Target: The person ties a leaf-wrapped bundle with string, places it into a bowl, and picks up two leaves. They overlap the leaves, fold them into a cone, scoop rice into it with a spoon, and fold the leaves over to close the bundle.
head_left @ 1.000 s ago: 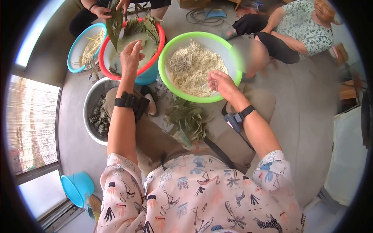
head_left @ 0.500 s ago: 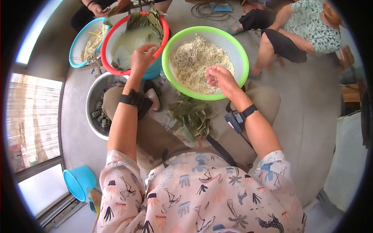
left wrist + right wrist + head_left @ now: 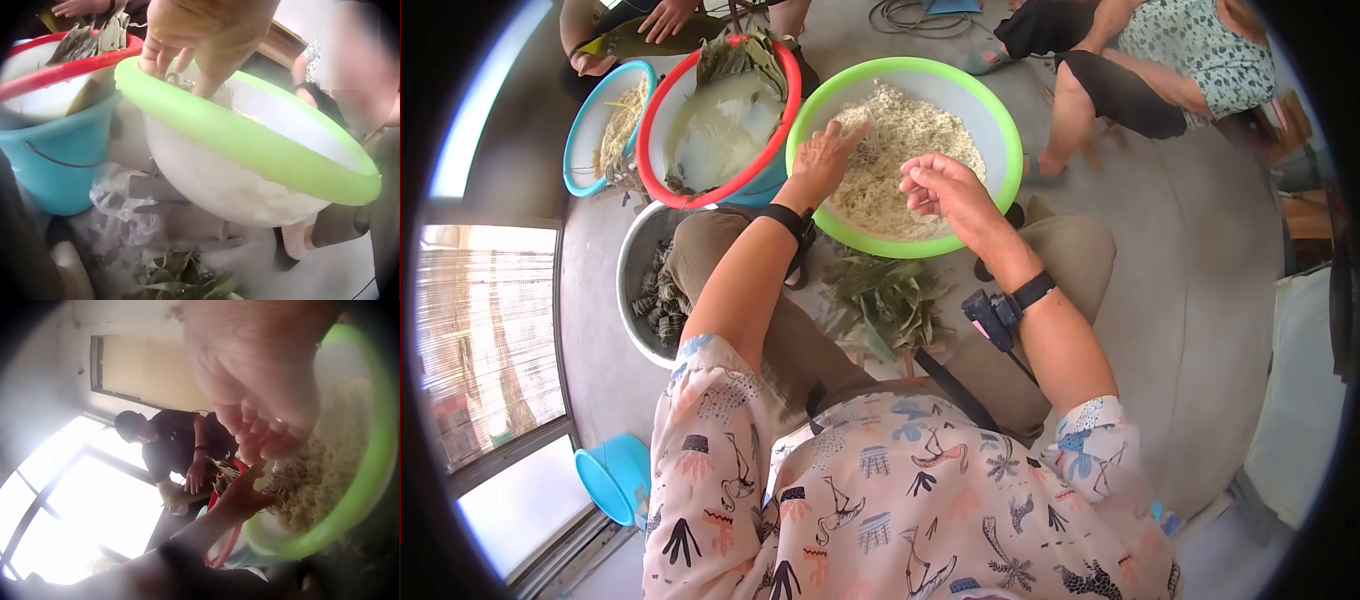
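Left hand (image 3: 825,158) shifted into round green plastic basin (image 3: 1006,150), grainy white rice (image 3: 905,135)

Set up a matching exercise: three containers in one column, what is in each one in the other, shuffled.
Containers:
1. green basin
2. red basin
3. metal tub

What is in it:
a. wrapped dumplings
b. the left hand, reaching in
c. leaves in water

Pairs: 1-b, 2-c, 3-a
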The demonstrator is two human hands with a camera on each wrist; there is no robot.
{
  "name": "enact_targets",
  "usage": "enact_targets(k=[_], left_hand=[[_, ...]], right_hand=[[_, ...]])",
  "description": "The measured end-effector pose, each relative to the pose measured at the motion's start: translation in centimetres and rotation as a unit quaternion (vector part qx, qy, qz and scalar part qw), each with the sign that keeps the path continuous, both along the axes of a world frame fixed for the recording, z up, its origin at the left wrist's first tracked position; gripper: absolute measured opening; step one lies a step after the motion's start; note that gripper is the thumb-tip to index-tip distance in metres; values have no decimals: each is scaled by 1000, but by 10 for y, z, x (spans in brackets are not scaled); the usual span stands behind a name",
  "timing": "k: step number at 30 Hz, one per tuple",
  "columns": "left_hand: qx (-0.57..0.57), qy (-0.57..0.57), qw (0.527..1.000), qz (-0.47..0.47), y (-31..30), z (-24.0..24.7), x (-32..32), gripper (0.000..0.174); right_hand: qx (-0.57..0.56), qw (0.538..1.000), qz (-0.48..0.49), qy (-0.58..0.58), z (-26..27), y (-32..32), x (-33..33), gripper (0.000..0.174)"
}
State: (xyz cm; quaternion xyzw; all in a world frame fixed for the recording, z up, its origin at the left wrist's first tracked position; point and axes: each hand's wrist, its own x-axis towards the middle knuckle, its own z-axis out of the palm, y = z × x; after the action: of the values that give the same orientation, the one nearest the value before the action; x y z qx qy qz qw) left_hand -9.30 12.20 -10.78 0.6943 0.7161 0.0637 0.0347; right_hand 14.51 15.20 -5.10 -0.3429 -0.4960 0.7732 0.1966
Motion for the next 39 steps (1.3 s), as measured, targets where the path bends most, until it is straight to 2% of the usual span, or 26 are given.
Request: enact_targets(k=[2, 3, 5, 6, 8, 9, 11, 13, 15, 16, 17, 20, 25, 26, 27, 29, 30, 37, 39], left_hand=[[-25, 7, 1000, 6, 5, -8, 1, 50], [-25, 8, 1000, 6, 7, -14, -1, 50], [-14, -17, 999, 31, 16, -27, -5, 31], [-15, -17, 999, 29, 20, -23, -4, 31], [46, -74, 993, 82, 27, -17, -3, 19], [44, -75, 993, 82, 30, -12, -4, 19], [158, -136, 975, 81, 34, 0, -7, 18], [219, -177, 955, 92, 37, 10, -6, 18], [220, -214, 948, 78, 35, 14, -6, 31], [207, -194, 957, 65, 31, 13, -6, 48], [193, -179, 963, 64, 27, 13, -8, 55], [180, -193, 959, 102, 17, 14, -19, 48], [275, -150, 930, 193, 4, 3, -54, 29], [222, -152, 931, 248, 1, 2, -62, 35], [223, -151, 930, 249, -2, 0, -69, 35], [169, -202, 912, 315, -10, -8, -81, 45], [142, -221, 911, 318, -11, -8, -88, 54], [124, -260, 894, 342, -6, -19, -100, 45], [94, -288, 888, 346, -3, -20, -106, 36]], right_hand=[[-1, 1000, 3, 7, 1, 1, 3, 17], [-5, 1000, 1, 3, 3, 1, 4, 17], [-8, 1000, -2, 0, 3, 4, 6, 17], [-8, 1000, -9, 8, 2, 4, 7, 20], [-11, 1000, -18, 15, -1, 3, 11, 23], [-6, 1000, -16, 14, 1, 3, 11, 23], [0, 1000, -10, 14, 2, 3, 11, 23], [9, 1000, -11, 5, 1, 2, 10, 23], [10, 1000, -7, -1, -2, 1, 9, 22], [9, 1000, -12, -13, -3, 1, 8, 21], [11, 1000, -4, -10, -4, 1, 7, 21], [4, 1000, -3, -28, -3, 0, 6, 20], [4, 1000, 5, -31, -2, 0, -1, 20], [4, 999, 6, -31, -1, -1, -3, 20], [5, 999, 8, -30, -1, -2, -5, 20], [3, 999, 18, -31, -1, -3, -9, 19], [3, 999, 20, -30, -1, -4, -11, 19], [-5, 999, 36, -26, 4, -7, -25, 19], [-7, 999, 35, -27, 5, -6, -28, 20]])
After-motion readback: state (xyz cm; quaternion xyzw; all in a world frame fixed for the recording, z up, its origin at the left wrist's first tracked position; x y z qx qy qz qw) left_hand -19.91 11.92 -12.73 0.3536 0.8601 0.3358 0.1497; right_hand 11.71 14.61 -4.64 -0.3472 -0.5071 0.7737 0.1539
